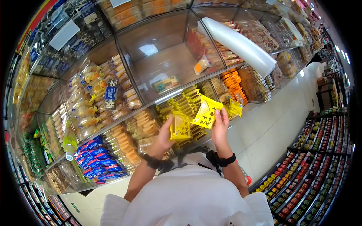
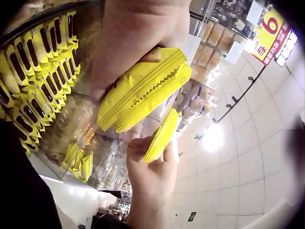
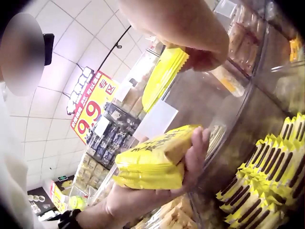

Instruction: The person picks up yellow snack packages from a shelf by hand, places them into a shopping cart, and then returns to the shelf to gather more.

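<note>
My left hand (image 1: 163, 138) grips yellow biscuit packets (image 1: 180, 126); the left wrist view shows at least two stacked together (image 2: 145, 90). Between the thumb and fingers of my right hand (image 1: 221, 132) is a single yellow biscuit packet (image 1: 205, 113), tilted, its printed face toward the head camera. Its left edge overlaps the left hand's packets in the head view. Both hands are held in front of the chest, over a bin of yellow-wrapped biscuits (image 1: 169, 107). In the right wrist view, the left hand (image 3: 143, 198) cradles its packets from below.
Another yellow packet (image 1: 235, 108) lies at the bins' right end. Clear-walled bins hold orange packs (image 1: 233, 84), blue packs (image 1: 100, 160) and pale wrapped pastries (image 1: 124, 141). A roll of plastic bags (image 1: 237, 45) slants above them. A green-capped bottle (image 1: 70, 145) stands at left; stocked shelves (image 1: 305, 162) line the right.
</note>
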Demonstrator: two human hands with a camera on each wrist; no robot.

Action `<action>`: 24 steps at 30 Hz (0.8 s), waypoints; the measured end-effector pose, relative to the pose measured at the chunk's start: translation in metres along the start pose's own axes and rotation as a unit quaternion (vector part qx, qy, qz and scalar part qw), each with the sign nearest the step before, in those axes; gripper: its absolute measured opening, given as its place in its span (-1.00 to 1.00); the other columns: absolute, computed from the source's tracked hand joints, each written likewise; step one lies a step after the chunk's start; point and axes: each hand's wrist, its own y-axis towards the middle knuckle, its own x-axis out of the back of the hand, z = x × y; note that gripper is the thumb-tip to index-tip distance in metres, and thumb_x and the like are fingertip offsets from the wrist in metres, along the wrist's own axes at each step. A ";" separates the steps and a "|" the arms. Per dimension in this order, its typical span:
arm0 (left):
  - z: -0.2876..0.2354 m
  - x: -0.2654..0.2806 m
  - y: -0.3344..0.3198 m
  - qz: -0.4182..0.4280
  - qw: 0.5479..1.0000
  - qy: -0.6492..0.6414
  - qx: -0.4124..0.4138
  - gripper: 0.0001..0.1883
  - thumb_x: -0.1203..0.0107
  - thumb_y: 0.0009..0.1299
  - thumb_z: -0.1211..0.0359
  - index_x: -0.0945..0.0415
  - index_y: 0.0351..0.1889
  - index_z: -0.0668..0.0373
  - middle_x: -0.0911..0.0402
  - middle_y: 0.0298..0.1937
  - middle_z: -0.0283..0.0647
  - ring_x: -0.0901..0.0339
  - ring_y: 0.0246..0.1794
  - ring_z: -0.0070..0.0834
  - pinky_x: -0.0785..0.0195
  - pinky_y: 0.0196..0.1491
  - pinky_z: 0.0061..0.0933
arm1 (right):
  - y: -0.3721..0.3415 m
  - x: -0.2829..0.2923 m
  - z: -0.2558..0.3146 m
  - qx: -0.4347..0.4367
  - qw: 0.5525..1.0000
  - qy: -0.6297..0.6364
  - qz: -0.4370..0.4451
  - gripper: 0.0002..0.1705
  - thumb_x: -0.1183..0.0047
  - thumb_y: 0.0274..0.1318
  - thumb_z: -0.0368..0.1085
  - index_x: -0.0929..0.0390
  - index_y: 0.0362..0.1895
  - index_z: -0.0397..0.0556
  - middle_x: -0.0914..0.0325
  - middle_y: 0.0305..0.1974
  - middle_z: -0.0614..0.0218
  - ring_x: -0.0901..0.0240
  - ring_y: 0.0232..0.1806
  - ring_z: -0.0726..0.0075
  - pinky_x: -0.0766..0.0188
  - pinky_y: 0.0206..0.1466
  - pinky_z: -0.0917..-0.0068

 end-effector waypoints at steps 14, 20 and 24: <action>0.000 -0.013 -0.002 0.022 0.999 -0.039 -0.011 -0.32 0.31 0.30 -0.20 -0.24 0.14 0.14 -0.42 0.07 -0.16 -0.43 0.00 -0.27 -0.28 0.05 -0.24 | -0.018 -0.018 -0.012 -0.226 0.959 0.000 0.174 -0.55 -0.02 0.04 -0.42 -0.26 0.06 -0.14 -0.42 -0.08 0.36 -0.34 -0.08 0.51 -0.28 -0.02 0.55; 0.001 -0.011 0.003 -0.034 0.996 0.078 -0.029 -0.32 0.35 0.32 -0.19 -0.22 0.16 0.15 -0.39 0.10 -0.15 -0.39 0.05 -0.31 -0.26 0.07 -0.28 | -0.015 -0.012 -0.016 -0.250 0.950 0.007 0.188 -0.48 0.01 0.04 -0.44 -0.21 0.13 -0.10 -0.36 0.02 0.34 -0.29 0.03 0.43 -0.21 0.08 0.48; -0.001 -0.009 0.004 -0.031 0.997 0.062 -0.020 -0.32 0.43 0.35 -0.18 -0.19 0.18 0.15 -0.37 0.11 -0.16 -0.38 0.07 -0.32 -0.25 0.08 -0.29 | -0.011 -0.009 -0.011 -0.250 0.953 0.016 0.169 -0.50 -0.01 0.02 -0.46 -0.23 0.10 -0.11 -0.37 0.01 0.35 -0.29 0.03 0.44 -0.21 0.08 0.49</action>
